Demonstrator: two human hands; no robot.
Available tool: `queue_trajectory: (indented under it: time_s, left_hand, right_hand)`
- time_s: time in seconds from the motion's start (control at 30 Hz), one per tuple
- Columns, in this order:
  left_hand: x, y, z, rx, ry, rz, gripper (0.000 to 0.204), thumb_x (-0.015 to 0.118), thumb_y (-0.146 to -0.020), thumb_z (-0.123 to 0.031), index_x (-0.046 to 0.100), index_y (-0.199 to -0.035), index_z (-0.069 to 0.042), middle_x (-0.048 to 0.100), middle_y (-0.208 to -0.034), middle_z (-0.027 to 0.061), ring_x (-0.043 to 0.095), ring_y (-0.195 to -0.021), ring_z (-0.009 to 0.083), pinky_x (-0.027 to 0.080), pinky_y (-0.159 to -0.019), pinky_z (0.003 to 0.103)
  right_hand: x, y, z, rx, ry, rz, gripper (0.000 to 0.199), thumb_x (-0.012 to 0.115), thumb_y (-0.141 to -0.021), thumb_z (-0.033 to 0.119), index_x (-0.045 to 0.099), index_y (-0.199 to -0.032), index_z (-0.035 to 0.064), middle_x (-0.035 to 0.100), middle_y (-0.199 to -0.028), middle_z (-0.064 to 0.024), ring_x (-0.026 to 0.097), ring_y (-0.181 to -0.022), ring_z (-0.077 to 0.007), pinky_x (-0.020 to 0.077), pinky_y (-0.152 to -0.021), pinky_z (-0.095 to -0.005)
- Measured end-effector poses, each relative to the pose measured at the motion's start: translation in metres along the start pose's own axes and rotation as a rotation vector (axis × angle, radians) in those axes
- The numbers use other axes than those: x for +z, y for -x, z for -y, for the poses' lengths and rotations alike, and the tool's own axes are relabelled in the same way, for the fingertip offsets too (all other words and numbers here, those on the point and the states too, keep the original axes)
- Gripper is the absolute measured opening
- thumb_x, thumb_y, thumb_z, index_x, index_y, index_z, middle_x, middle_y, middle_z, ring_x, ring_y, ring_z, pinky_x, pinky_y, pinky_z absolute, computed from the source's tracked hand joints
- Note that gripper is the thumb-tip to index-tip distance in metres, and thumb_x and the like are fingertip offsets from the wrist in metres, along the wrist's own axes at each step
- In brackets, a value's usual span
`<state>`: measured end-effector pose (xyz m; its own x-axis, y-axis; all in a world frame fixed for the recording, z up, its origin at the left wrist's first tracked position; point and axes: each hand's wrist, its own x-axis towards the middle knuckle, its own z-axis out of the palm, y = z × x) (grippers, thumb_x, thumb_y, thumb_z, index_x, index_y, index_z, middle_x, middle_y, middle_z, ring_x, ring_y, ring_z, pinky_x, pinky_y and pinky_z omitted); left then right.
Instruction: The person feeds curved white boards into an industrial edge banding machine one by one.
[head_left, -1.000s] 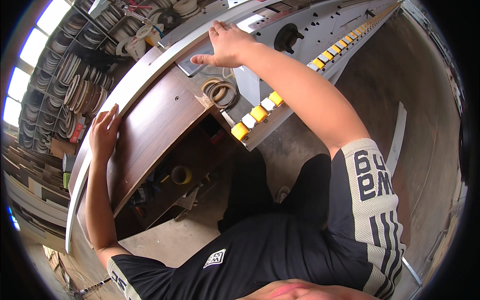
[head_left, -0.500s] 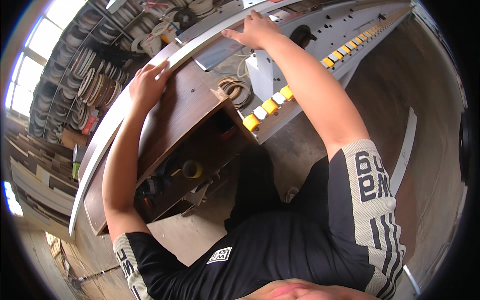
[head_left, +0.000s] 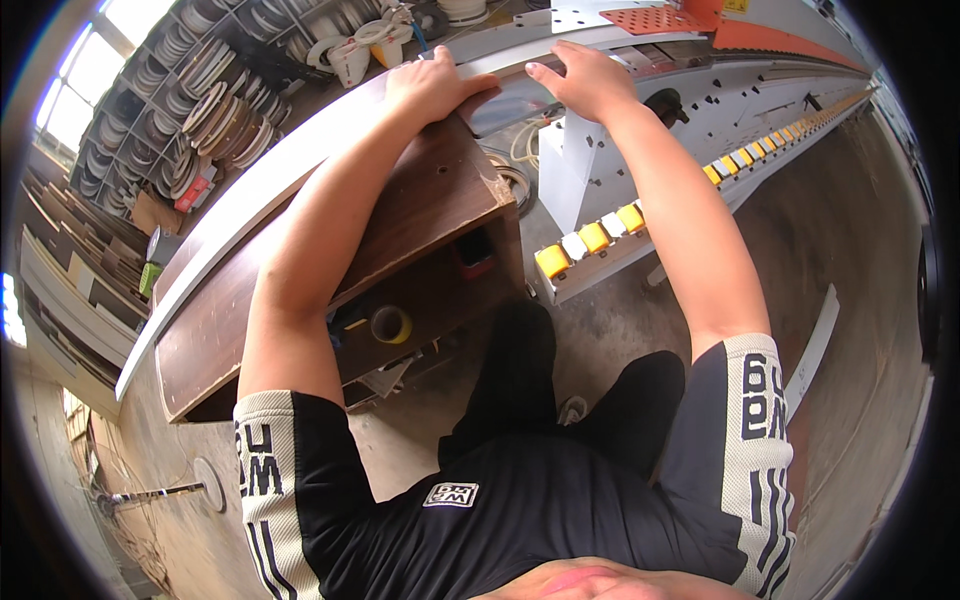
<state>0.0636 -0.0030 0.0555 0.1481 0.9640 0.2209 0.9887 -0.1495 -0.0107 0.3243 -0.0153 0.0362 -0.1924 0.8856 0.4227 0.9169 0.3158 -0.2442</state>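
A long, narrow white board (head_left: 250, 205) runs across the brown wooden cabinet (head_left: 425, 215) and onto the machine at the far side. My left hand (head_left: 430, 88) lies across this board near the cabinet's far end, fingers over its far edge and thumb on the near side. To the right, my right hand (head_left: 592, 85) is at the board's far stretch, thumb and fingers apart; whether its fingertips touch the board cannot be made out. Parts of the board are covered by my left hand and forearm.
A grey-white machine (head_left: 575, 170) with a row of yellow and white rollers (head_left: 595, 237) extends to the far right, with an orange guard (head_left: 770, 42). Racks of edging rolls (head_left: 215, 125) stand at the left. A tape roll (head_left: 391, 324) sits inside the cabinet. A white strip (head_left: 815, 345) lies at the right.
My left hand has moved right and farther along the white board, closer to my right hand. The view has shifted, showing more of the orange guard. My right hand's fingers are more bent.
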Motion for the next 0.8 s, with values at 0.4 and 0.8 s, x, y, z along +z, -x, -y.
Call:
queue_trajectory:
  time_s: [0.4,0.8]
  left_hand:
    - [-0.010,0.013,0.004,0.039,-0.034,0.030,0.111,0.055,-0.090,-0.093,0.064,-0.131,0.010,0.082,-0.106,0.0225,0.081,-0.101,0.0358,0.063,-0.087,0.044]
    - [-0.008,0.012,0.005,0.095,0.005,-0.007,0.104,0.054,-0.095,-0.087,0.063,-0.132,0.010,0.082,-0.104,0.0244,0.081,-0.101,0.0375,0.062,-0.088,0.046]
  right_hand:
    - [0.001,-0.001,0.006,-0.131,-0.065,-0.009,0.066,0.062,-0.102,0.062,0.071,-0.145,0.0135,0.071,-0.147,-0.0103,0.067,-0.134,-0.0314,0.0534,-0.112,-0.0442]
    - [-0.055,0.025,0.038,-0.461,-0.365,-0.230,0.036,0.075,-0.101,0.041,0.081,-0.122,0.0131,0.081,-0.125,-0.0069,0.076,-0.117,-0.0294,0.0589,-0.098,-0.0390]
